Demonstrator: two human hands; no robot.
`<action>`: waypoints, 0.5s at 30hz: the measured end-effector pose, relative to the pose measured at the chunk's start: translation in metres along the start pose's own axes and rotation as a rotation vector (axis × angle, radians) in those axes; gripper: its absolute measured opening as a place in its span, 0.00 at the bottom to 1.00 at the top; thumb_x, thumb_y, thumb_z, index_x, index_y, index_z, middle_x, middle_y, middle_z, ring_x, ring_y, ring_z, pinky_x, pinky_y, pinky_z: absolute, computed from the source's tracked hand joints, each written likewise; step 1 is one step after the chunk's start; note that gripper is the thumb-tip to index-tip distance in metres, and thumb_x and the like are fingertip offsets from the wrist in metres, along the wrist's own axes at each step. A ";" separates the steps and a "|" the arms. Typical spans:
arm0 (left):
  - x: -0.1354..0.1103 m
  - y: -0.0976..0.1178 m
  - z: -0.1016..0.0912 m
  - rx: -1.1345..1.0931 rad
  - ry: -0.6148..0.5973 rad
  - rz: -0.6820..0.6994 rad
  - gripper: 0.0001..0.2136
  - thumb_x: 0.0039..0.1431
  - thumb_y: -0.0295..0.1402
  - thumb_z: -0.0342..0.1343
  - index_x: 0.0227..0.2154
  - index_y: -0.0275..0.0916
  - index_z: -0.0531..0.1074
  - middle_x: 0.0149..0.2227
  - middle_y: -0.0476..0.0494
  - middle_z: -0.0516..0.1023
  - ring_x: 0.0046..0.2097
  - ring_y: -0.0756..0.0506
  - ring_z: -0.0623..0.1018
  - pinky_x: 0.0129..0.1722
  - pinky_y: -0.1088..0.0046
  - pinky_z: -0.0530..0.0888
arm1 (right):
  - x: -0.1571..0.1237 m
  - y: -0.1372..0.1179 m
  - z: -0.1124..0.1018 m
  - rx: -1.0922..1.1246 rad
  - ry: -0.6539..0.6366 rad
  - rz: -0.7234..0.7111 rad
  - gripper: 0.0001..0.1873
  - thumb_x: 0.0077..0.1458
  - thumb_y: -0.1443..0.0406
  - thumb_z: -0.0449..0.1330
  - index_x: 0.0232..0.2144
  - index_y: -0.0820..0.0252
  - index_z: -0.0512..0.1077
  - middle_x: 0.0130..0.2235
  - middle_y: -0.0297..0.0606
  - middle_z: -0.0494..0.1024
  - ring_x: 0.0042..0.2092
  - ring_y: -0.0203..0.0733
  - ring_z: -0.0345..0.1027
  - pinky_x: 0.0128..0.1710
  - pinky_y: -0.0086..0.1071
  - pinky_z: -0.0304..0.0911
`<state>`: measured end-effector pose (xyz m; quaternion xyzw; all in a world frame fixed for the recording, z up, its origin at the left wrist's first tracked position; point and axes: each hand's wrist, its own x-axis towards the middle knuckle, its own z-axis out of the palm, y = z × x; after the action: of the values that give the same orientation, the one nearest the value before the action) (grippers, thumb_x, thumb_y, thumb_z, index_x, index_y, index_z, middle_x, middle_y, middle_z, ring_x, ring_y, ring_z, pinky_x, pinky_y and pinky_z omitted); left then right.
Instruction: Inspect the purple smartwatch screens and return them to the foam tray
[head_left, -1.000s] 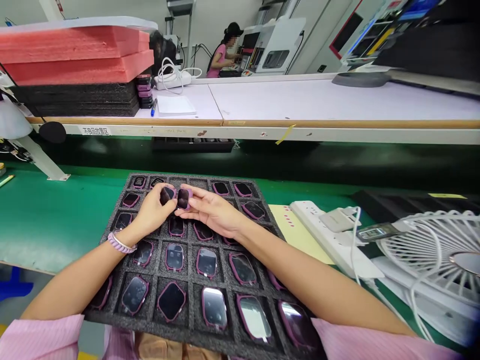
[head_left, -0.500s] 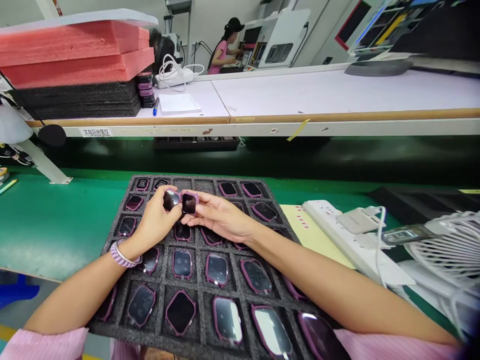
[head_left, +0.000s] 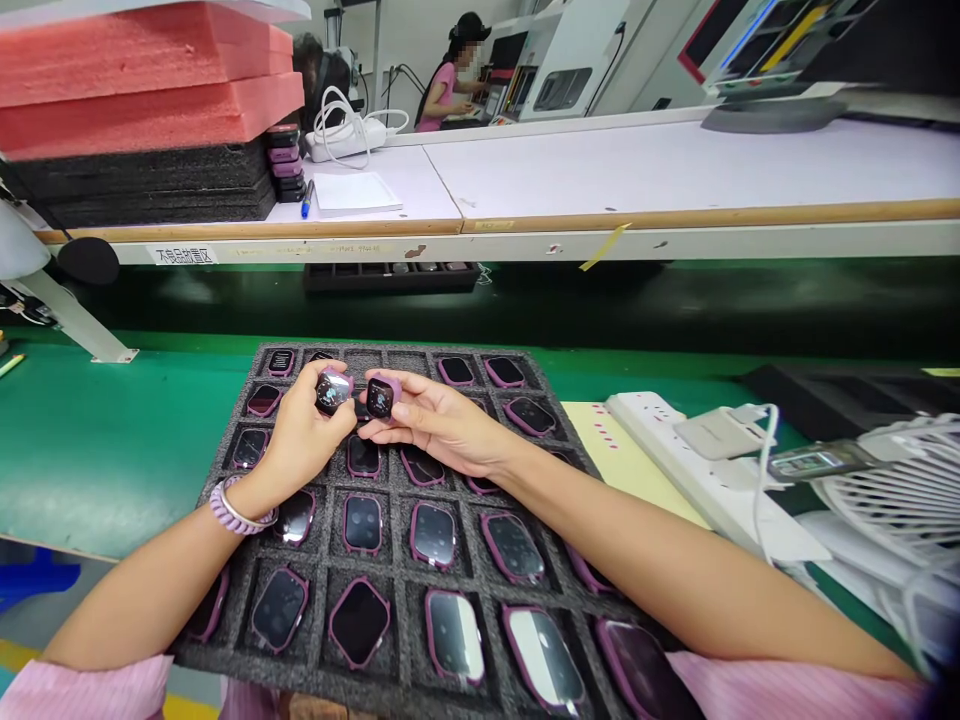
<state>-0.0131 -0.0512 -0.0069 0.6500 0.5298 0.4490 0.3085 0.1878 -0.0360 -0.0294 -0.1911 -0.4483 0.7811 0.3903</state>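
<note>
My left hand [head_left: 304, 425] is closed on a smartwatch case [head_left: 333, 391] with a purple frame and a lit dial. Beside it, my right hand [head_left: 439, 420] grips a second purple smartwatch case [head_left: 381, 397], whose screen also shows a dial. The two watches are held a small distance apart, screens turned toward me. Below both hands lies a dark grey foam tray [head_left: 401, 640] with square pockets. Most pockets hold similar strapless purple watches, such as one purple watch [head_left: 363, 523] in a middle pocket. My forearms and hands cover some of the pockets.
A white power strip [head_left: 705, 470] with a charger lies right of the tray, near a white fan [head_left: 907, 480]. Above the green bench runs a shelf [head_left: 600, 180] with red foam blocks [head_left: 142, 110] at left. A person [head_left: 450, 85] sits at equipment beyond.
Both watch screens have gone from dark to showing lit dials. My hands have moved slightly apart, and the left watch has shifted a little left. The camera view has shifted slightly.
</note>
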 end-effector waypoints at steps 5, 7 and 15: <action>-0.001 0.000 0.000 -0.001 -0.013 0.012 0.19 0.52 0.34 0.56 0.48 0.38 0.70 0.40 0.45 0.75 0.40 0.46 0.73 0.39 0.72 0.71 | -0.001 -0.001 0.000 0.007 -0.029 -0.025 0.33 0.55 0.59 0.79 0.56 0.56 0.69 0.46 0.38 0.80 0.46 0.45 0.81 0.50 0.34 0.78; -0.001 -0.001 0.000 -0.013 -0.018 0.017 0.20 0.52 0.35 0.56 0.49 0.37 0.70 0.40 0.45 0.75 0.39 0.46 0.73 0.38 0.72 0.70 | -0.001 -0.001 0.000 0.014 -0.036 -0.032 0.32 0.56 0.59 0.79 0.56 0.56 0.69 0.47 0.38 0.80 0.46 0.45 0.81 0.50 0.33 0.78; -0.002 -0.003 0.000 0.016 -0.029 0.026 0.20 0.51 0.35 0.55 0.48 0.38 0.69 0.42 0.44 0.75 0.42 0.45 0.73 0.40 0.70 0.70 | 0.000 0.001 0.000 0.009 -0.068 -0.064 0.30 0.58 0.60 0.78 0.56 0.55 0.69 0.46 0.36 0.80 0.46 0.44 0.81 0.50 0.33 0.78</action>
<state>-0.0138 -0.0520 -0.0098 0.6658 0.5202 0.4393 0.3051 0.1874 -0.0363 -0.0298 -0.1481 -0.4636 0.7763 0.4006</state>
